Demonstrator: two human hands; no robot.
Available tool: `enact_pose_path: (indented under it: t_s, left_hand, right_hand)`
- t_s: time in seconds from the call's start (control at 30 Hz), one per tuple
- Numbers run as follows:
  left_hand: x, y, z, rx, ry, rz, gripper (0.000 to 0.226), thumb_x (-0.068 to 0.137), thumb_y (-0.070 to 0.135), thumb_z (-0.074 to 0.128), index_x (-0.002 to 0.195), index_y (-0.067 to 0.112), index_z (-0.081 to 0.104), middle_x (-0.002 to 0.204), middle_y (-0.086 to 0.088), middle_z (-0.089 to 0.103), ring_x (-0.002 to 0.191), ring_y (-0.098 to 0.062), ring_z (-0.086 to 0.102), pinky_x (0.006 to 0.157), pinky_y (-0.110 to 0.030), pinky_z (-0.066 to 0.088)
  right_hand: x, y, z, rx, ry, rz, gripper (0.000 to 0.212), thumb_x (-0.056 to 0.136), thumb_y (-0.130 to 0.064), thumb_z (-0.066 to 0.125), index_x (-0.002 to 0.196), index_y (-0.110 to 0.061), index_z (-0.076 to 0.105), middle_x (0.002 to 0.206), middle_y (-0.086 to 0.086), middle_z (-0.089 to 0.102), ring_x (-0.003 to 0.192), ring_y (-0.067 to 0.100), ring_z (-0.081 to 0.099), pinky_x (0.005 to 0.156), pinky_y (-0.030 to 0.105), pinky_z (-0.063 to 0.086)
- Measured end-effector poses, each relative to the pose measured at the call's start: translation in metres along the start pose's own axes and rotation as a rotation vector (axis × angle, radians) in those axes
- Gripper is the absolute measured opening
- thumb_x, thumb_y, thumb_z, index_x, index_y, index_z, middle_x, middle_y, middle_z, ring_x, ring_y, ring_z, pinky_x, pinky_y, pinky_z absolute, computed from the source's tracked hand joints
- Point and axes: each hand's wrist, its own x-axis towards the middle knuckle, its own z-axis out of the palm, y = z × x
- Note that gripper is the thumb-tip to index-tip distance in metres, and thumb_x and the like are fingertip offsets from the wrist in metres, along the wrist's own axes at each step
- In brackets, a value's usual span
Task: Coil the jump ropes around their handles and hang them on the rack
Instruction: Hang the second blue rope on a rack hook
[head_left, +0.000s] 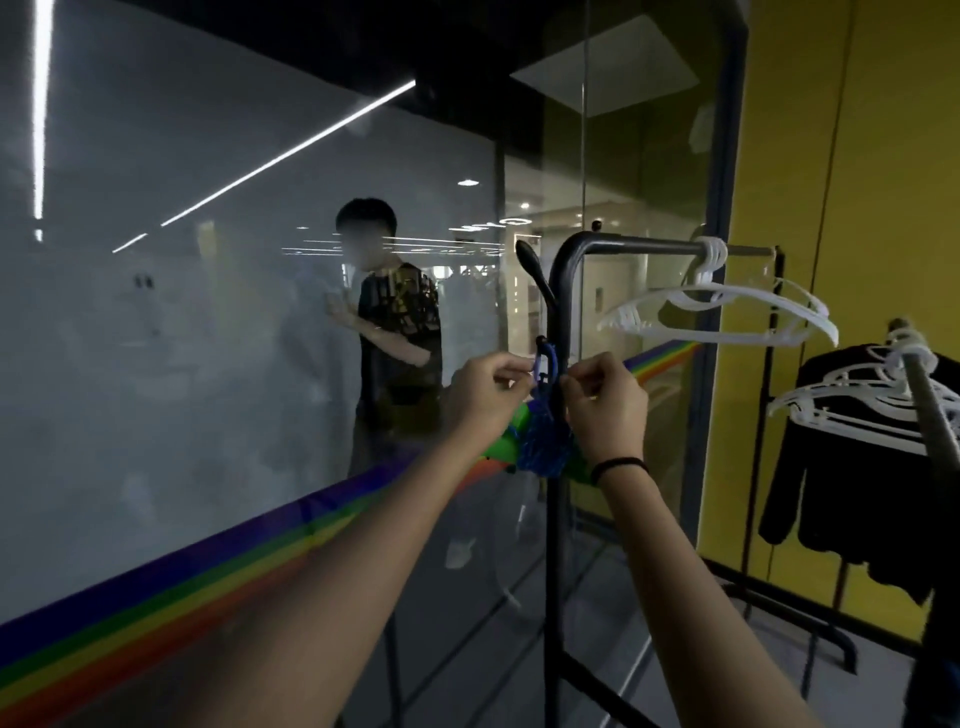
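Observation:
A blue jump rope (545, 449) is coiled into a bundle around green handles (506, 441) and hangs against the upright of the black rack (558, 519). Its blue loop (546, 364) reaches up to a small side hook on the upright. My left hand (485, 397) pinches the loop from the left. On the right of the post, my right hand (605, 400) has its fingers curled at the loop, and what they hold is partly hidden by the post. A black band sits on my right wrist.
White hangers (727, 312) hang on the rack's top bar (675, 248). A second rail at the right carries more white hangers (872, 410) and a black garment (852, 499). A glass wall (208, 338) with a rainbow stripe stands behind, and a person (395, 332) is beyond it.

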Motion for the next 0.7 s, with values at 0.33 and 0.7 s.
enact_pose_path:
  t_s: [0.33,0.7]
  left_hand:
    - [-0.250,0.026,-0.088,-0.001,0.348,-0.260,0.020,0.083,0.010,0.063,0.075,0.029,0.065,0.069,0.011,0.070,0.071,-0.007,0.067,0.071,-0.017,0.051]
    - [-0.616,0.184,-0.101,0.280,0.737,-0.794,0.029,0.081,0.002,0.062,0.062,0.024,0.058,0.042,0.017,0.058,0.041,0.003,0.051,0.048,-0.005,0.037]
  right_hand:
    - [-0.155,-0.019,-0.036,0.460,-0.618,0.082,0.019,0.079,-0.013,0.059,0.064,-0.024,0.055,0.064,0.000,0.059,0.060,0.015,0.056,0.062,0.037,0.050]
    - [-0.405,-0.067,-0.184,0.579,-1.626,0.269,0.012,0.087,0.004,0.053,0.078,-0.004,0.052,0.047,-0.008,0.057,0.040,0.001,0.048,0.042,0.014,0.038]
